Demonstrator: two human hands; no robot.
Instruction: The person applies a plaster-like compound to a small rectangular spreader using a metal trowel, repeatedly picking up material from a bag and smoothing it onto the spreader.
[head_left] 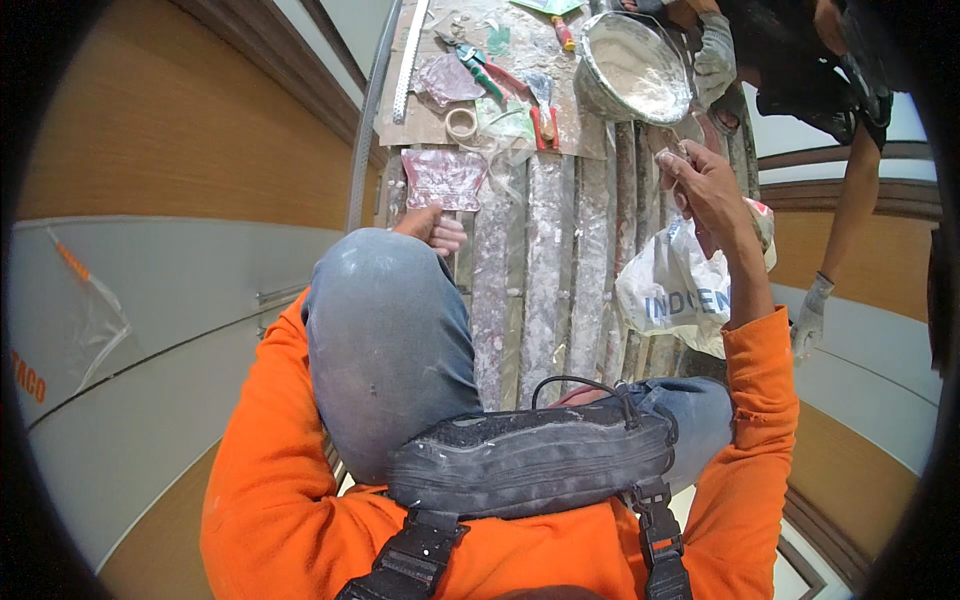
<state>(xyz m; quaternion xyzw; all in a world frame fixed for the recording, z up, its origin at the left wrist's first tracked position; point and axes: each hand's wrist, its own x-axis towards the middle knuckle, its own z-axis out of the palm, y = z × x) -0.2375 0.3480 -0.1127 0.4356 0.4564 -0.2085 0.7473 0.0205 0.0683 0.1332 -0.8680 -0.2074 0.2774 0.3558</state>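
Observation:
My left hand (434, 230), partly hidden by my raised knee, grips the lower edge of a pink plastic spreader (445, 178) smeared with white. At the right, my right hand (708, 190) is raised with its fingers closed on a thin reddish flat tool (704, 238), seen nearly edge-on and mostly hidden by the hand. Beyond that hand stands a bucket (590, 92) containing off-white compound (635, 70). A co-worker's gloved hand (714, 60) is at the bucket's right rim.
On cardboard (430, 125) ahead lie tin snips (475, 65), a tape roll (461, 124), a putty knife (541, 92) and a perforated white strip (408, 60). A white plastic bag (670, 280) sits on the ribbed platform (540, 270). The co-worker's other gloved hand (812, 315) hangs at right.

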